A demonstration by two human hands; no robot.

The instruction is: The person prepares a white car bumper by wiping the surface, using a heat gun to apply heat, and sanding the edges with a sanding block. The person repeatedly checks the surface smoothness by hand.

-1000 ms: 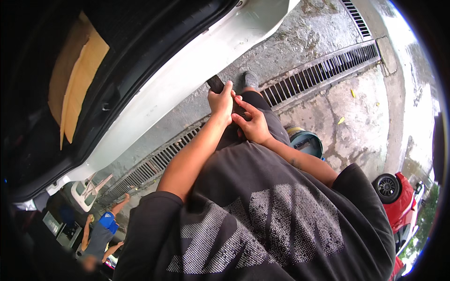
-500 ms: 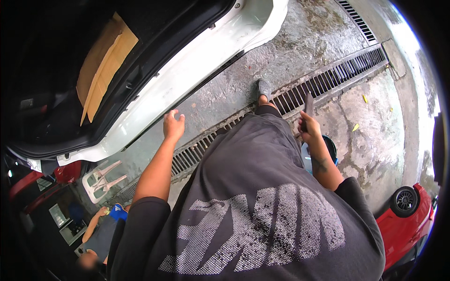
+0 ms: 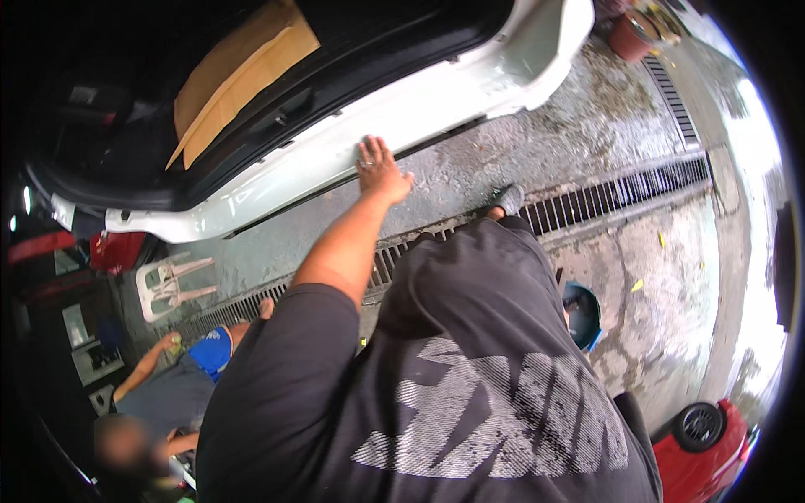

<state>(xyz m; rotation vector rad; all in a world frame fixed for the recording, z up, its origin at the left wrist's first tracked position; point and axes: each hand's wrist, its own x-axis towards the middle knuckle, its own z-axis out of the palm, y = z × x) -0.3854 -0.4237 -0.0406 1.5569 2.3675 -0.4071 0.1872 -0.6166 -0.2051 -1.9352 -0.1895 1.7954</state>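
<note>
My left hand (image 3: 382, 174), a ring on one finger, reaches to the white painted rear sill (image 3: 436, 109) of an open vehicle, fingers spread on or just over its lower edge. Behind the sill, folded cardboard (image 3: 243, 75) lies in the dark interior. Most of my right hand (image 3: 567, 317) is hidden by my dark shirt; a sliver of skin and a small dark strip show beside a teal bucket (image 3: 584, 308), so its grip is unclear.
Below runs a metal drain grate (image 3: 612, 189) through wet concrete. Lower left are a white plastic chair (image 3: 155, 285) and a co-worker (image 3: 176, 390) in blue shorts. A red car (image 3: 696, 461) sits lower right, a reddish container (image 3: 629, 38) top right.
My hands have separated: the left has moved up to the sill, while the right, earlier holding a dark flat object, has dropped mostly out of sight behind my body.
</note>
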